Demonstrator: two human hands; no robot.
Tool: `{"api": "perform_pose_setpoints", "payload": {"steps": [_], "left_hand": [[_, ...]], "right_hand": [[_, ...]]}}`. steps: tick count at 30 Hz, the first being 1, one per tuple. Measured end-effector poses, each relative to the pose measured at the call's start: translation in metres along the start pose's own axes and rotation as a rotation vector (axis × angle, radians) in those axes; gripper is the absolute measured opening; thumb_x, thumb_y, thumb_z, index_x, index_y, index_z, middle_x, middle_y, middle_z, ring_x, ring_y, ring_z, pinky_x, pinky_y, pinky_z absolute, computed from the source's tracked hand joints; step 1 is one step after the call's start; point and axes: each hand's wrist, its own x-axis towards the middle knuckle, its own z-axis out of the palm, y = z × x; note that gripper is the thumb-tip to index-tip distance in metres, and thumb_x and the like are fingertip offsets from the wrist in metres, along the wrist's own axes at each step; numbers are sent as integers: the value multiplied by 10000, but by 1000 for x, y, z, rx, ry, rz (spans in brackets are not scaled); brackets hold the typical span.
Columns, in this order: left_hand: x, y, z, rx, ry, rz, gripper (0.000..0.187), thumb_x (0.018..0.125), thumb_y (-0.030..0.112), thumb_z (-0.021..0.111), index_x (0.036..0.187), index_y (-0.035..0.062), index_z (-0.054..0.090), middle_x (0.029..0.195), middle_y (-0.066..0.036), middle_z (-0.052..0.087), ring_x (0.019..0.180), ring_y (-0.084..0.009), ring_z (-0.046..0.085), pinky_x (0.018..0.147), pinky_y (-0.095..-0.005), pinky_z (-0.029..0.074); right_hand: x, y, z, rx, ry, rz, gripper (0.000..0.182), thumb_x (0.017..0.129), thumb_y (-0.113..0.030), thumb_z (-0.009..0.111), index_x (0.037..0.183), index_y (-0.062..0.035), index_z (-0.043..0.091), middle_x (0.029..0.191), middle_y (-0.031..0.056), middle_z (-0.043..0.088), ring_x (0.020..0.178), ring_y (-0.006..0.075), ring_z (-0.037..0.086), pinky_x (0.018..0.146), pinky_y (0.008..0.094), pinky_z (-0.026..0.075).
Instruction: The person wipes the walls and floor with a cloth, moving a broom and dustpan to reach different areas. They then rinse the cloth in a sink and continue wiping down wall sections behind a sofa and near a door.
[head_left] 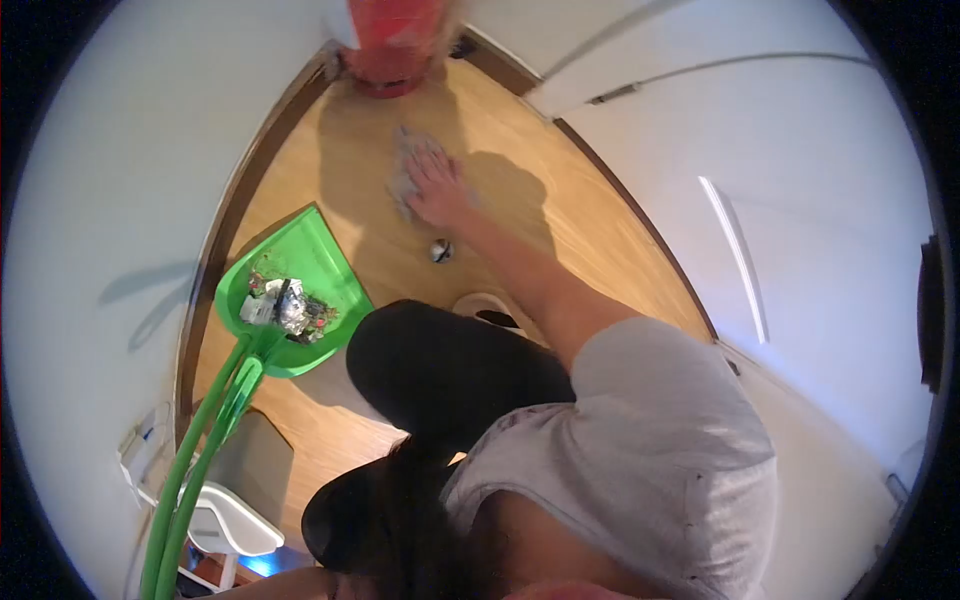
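Note:
My right hand (437, 190) lies on a grey cloth (402, 180) on the wooden floor, its fingers stretched out and slightly spread over the cloth. Just below that hand, a small round dark-and-silver object (441, 250) rests on the floor. My left hand is out of view; only part of the forearm shows at the bottom edge. Near that forearm, long green handles (190, 480) rise from a green dustpan (335, 270), which holds crumpled foil, paper scraps and dirt (290, 308).
A blurred red container (393, 45) stands at the floor's far end. White walls with brown skirting (230, 200) flank the narrow floor. A white plastic object (235, 520) is at the lower left. My bent knees are in dark trousers.

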Motion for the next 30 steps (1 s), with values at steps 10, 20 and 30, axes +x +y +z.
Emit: {"api": "perform_pose_setpoints", "payload": {"steps": [10, 20, 30], "left_hand": [[-11, -5, -46, -119, 2, -61, 713, 691, 44, 507, 1328, 312, 331, 564, 35, 398, 413, -87, 414, 381, -231, 349], [22, -26, -23, -138, -90, -16, 785, 698, 53, 523, 1396, 283, 247, 687, 0, 451, 504, -96, 439, 421, -254, 364], [20, -23, -24, -180, -127, -99, 837, 706, 55, 534, 1432, 271, 175, 752, -20, 449, 557, -113, 445, 462, -286, 385]], "right_hand": [[-50, 55, -66, 279, 19, 241, 605, 782, -341, 526, 1305, -63, 400, 1349, 157, 380, 1293, 315, 283, 1061, 478, 206], [-117, 133, -81, -213, 286, 633, 594, 814, -373, 493, 1278, -13, 405, 1301, 214, 400, 1231, 363, 341, 1049, 465, 220], [-76, 132, -67, -118, 252, 353, 570, 870, -429, 422, 1341, -111, 374, 1429, 116, 292, 1335, 228, 242, 1065, 512, 155]]}}
